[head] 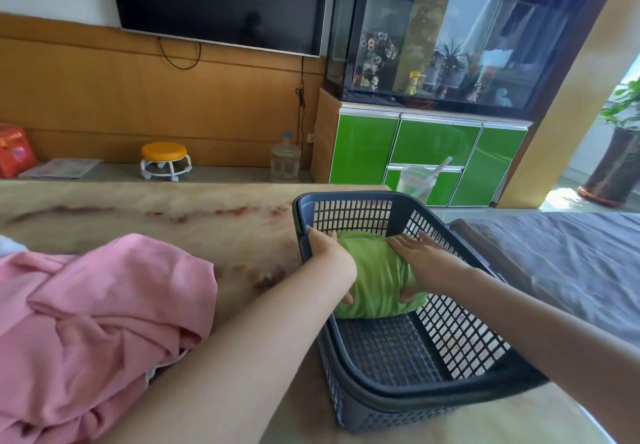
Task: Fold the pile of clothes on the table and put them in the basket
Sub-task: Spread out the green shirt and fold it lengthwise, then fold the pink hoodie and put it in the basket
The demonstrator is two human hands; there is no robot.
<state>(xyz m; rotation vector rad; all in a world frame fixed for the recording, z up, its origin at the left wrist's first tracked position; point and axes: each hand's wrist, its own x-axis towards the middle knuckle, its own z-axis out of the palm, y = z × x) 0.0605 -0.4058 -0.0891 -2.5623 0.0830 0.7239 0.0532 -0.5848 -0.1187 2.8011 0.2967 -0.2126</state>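
Currently reaching into the basket with both arms. Clasping the folded green garment from its left side with the left grip: fingers running along the basket's left wall, thumb tucked against the bundle's near edge. Clasping its right side with the right grip: fingers laid fairly straight over the top, thumb hooked on the near edge. Held between the 2, in the far half of the basket; cannot tell whether touching the mesh floor. Basket standing on the right part of the counter. Unfolded pink clothes heaped on the counter's left, apart from the basket, left forearm crossing the heap's right edge. Cup with straw just behind the basket's far rim. Bed with grey cover right of the counter.
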